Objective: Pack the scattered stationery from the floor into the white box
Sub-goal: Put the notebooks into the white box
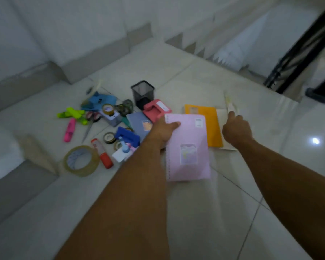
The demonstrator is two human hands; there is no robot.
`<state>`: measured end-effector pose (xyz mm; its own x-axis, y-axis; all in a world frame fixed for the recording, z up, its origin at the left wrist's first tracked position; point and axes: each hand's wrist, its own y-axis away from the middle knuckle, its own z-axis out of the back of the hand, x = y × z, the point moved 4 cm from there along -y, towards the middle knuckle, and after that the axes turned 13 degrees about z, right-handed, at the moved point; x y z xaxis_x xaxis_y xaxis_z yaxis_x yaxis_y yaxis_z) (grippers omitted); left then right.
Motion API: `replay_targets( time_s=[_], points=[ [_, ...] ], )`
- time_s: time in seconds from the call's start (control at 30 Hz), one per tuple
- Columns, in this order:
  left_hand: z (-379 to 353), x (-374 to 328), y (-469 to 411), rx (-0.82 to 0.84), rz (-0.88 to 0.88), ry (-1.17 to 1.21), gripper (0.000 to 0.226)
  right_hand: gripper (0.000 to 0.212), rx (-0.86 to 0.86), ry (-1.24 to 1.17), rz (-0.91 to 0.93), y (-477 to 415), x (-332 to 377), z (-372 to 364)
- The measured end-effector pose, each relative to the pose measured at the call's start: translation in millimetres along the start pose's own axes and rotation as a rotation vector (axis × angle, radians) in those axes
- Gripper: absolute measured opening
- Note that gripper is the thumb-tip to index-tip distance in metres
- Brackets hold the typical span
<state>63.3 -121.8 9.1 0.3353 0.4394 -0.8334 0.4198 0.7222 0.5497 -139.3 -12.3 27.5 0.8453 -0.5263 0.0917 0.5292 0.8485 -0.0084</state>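
My left hand (pixel 162 131) grips the left edge of a pink spiral notebook (pixel 188 147) and holds it just above the tiled floor. An orange notebook (pixel 204 121) lies behind it on a pale flat sheet or box flap (pixel 224 117). My right hand (pixel 235 128) has curled fingers and one fingertip against that pale piece; blur hides whether it grips it. Left of my hands lie a grey-blue notebook (pixel 139 121), a pink hole punch (pixel 157 108), a blue punch (pixel 128 136), tape rolls, scissors (pixel 90 124), highlighters (pixel 71 114) and a glue stick (pixel 102 153).
A black mesh pen cup (pixel 143 93) stands behind the pile. A large clear tape roll (pixel 81 160) lies at the front left. White sofa-like blocks border the left and back. A black stand (pixel 298 59) rises at the right.
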Motion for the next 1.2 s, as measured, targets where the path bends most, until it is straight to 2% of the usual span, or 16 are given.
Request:
replay_targets(
  time_s=[0.13,0.27,0.4,0.5,0.57,0.67,0.77,0.83,0.93,1.03,1.1,1.2],
  points=[
    [130.3,-37.8,42.8,-0.273,-0.102,0.177,0.034,0.034,-0.116,-0.057,0.112,-22.2,82.4,53.6],
    [268.9,-44.1,107.5,-0.581,-0.179,0.375,0.027,0.029,-0.217,-0.092,0.244,-36.3,181.0,104.0],
    [382.6,-5.9,164.2,-0.878,-0.111,0.476,0.035,0.026,-0.224,-0.073,0.457,-39.3,281.0,159.1],
    [427.6,35.0,190.6,-1.050,-0.059,0.534,0.035,0.021,-0.233,-0.126,0.564,-31.8,347.9,198.4],
    [442.2,60.1,198.5,-1.113,-0.023,0.575,0.035,0.021,-0.214,-0.259,0.619,-25.7,383.8,217.8],
    [447.6,83.2,195.3,-1.088,0.018,0.632,0.034,0.017,-0.047,-0.721,0.589,-18.6,418.4,230.0],
    [443.7,88.9,185.6,-1.033,0.045,0.623,0.035,0.026,0.116,-1.200,0.408,-16.1,431.2,223.7],
    [439.6,82.7,176.4,-0.993,0.032,0.617,0.035,0.027,0.203,-1.376,0.304,-14.4,435.7,208.2],
    [428.9,66.4,161.4,-0.885,0.004,0.569,0.029,0.020,0.313,-1.469,0.256,-4.9,444.1,170.9],
    [417.7,57.8,153.7,-0.793,-0.013,0.636,0.021,0.010,0.317,-1.420,0.279,6.7,449.4,139.8],
    [413.1,56.6,152.3,-0.751,-0.054,0.737,0.027,0.011,0.287,-1.314,0.357,13.1,452.5,125.2],
    [407.8,56.4,148.3,-0.659,-0.077,0.805,0.036,0.014,0.244,-1.156,0.608,26.3,463.3,110.1]
  ],
)
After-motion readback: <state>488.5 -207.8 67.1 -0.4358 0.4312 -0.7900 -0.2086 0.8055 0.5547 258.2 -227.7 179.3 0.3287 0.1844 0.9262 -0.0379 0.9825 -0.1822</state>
